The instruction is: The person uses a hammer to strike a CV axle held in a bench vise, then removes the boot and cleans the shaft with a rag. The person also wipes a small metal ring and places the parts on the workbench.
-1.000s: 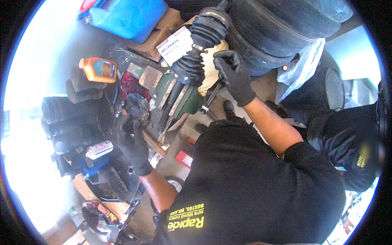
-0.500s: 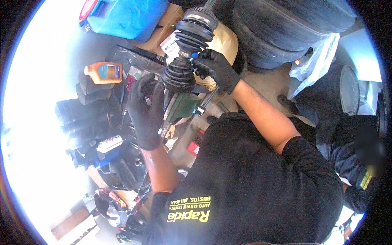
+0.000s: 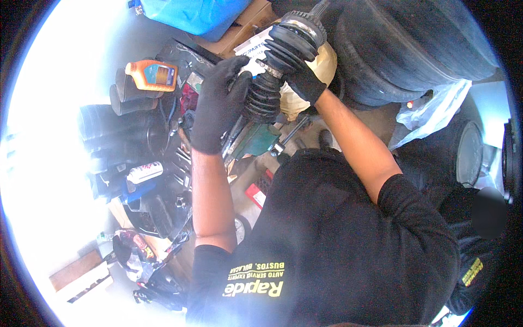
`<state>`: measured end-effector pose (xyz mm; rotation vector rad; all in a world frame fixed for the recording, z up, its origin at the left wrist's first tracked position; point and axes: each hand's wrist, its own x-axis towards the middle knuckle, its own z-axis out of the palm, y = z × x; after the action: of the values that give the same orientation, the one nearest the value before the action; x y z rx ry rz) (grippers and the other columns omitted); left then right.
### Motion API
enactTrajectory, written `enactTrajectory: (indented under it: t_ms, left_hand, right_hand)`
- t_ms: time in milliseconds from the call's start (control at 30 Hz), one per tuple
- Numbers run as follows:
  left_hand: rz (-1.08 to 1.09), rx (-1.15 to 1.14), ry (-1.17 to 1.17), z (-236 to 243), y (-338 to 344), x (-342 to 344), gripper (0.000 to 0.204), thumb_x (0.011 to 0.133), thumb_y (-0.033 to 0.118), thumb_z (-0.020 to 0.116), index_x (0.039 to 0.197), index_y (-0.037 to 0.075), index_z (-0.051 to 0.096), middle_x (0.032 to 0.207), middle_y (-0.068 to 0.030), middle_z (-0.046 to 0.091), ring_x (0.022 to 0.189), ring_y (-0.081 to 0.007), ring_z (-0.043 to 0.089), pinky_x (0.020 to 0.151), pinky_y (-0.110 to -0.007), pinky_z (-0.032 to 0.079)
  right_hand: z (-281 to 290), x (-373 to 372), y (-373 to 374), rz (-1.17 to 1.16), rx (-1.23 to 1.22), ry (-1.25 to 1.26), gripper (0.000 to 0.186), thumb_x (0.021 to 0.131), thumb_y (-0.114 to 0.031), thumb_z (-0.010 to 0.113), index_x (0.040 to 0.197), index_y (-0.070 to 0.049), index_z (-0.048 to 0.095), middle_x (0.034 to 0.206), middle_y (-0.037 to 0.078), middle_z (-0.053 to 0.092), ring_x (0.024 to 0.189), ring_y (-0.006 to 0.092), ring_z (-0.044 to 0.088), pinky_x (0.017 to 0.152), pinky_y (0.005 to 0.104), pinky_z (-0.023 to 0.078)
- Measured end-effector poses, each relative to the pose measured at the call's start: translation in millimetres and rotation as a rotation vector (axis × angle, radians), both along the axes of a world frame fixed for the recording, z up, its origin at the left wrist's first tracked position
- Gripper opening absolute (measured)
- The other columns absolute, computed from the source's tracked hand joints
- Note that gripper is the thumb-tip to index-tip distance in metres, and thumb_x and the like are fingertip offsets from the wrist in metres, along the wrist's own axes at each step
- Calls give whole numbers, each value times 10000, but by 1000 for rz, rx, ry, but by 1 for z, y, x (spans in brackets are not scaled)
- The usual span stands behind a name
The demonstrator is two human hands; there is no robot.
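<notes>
An axle with two black ribbed rubber boots point(image 3: 289, 43) stands at the top centre, above a green metal vise point(image 3: 256, 139). A metal band point(image 3: 272, 69) sits between the boots. My gloved right hand point(image 3: 305, 82) is closed on the axle beside this band, its fingertips partly hidden by the boot. My gloved left hand point(image 3: 218, 106) is open along the left side of the lower boot, fingers raised toward the band; whether it touches the rubber I cannot tell. Behind the axle are a white printed box point(image 3: 253, 43) and a cream sack point(image 3: 321, 60).
Stacked tyres point(image 3: 403, 43) fill the upper right. A blue jerrycan point(image 3: 190, 13), an orange bottle point(image 3: 152, 75) and a spray can point(image 3: 144, 172) lie at left, among dark containers and loose tools. A co-worker in black point(image 3: 468, 256) is at the right edge.
My left hand has risen from the lower left to beside the boots. My right hand has moved in from the right and closed on the axle between them. The view has shifted slightly.
</notes>
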<state>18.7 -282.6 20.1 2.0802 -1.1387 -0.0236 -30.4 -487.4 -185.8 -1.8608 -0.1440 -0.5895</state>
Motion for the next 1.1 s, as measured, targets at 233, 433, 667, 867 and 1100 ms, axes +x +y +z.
enactTrajectory:
  t_ms: [233, 433, 667, 867, 1100]
  left_hand:
    - [4, 83, 311, -5, -25, 9, 234, 955, 147, 677, 1114, -9, 751, 961, -153, 769, 871, -250, 744, 813, -376, 571]
    - [10, 1, 440, 7, -25, -1, 213, 943, 129, 684, 1062, -34, 751, 901, -94, 759, 804, -133, 689, 757, -328, 560]
    - [41, -31, 467, -6, -30, -2, 221, 946, 138, 677, 1073, -34, 736, 871, -75, 742, 786, -121, 666, 730, -318, 542]
    - [76, 36, 431, -11, -25, -4, 249, 950, 190, 680, 1075, -13, 751, 898, -126, 762, 810, -160, 715, 752, -348, 558]
    - [86, 1, 271, -13, -23, -14, 212, 940, 157, 686, 1073, 12, 766, 961, -150, 777, 886, -204, 750, 808, -350, 575]
  right_hand:
    - [-16, -5, -12, 151, 303, 98, 593, 950, -98, 626, 1530, -128, 507, 1585, 102, 489, 1453, 273, 442, 1242, 424, 335]
    - [8, -6, -2, 314, 514, -5, 435, 1082, -153, 533, 1508, -78, 497, 1506, 88, 545, 1344, 210, 541, 1167, 394, 440]
    - [21, -13, 0, 561, 798, -68, 560, 980, 18, 595, 1519, -83, 483, 1535, 106, 529, 1380, 222, 529, 1154, 372, 464]
    - [35, -38, 8, 413, 963, 89, 463, 978, -6, 594, 1437, -35, 539, 1335, 138, 663, 1198, 253, 654, 1078, 398, 534]
    - [53, -68, 11, 688, 1736, 371, 280, 1005, -185, 581, 1228, -38, 666, 1034, 123, 743, 893, 248, 730, 862, 433, 619]
